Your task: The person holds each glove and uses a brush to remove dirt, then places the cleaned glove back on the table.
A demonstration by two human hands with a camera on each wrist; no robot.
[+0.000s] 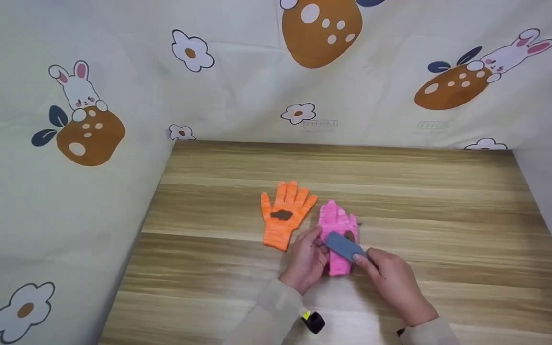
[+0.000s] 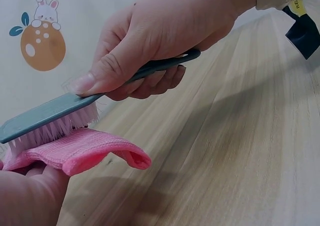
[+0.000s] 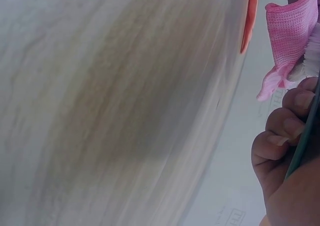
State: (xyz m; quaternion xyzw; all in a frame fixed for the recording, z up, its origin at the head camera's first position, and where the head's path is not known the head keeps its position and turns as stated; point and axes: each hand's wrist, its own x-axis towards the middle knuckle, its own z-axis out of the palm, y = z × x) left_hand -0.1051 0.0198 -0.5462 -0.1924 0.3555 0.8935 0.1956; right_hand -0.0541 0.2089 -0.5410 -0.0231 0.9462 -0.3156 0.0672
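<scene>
A pink knitted glove is held up off the wooden table by my left hand, which grips it from beneath and at its left side. On the glove a brown patch shows beside the brush. My right hand grips the handle of a blue-grey scrubbing brush, its thumb along the top. In the left wrist view the brush's pale bristles press on the pink glove. Most of the left hand's fingers are hidden under the glove.
An orange glove lies flat to the left on the wooden table, with a dark patch on its palm. A pale cloth printed with rabbits and flowers hangs behind the table and along its sides.
</scene>
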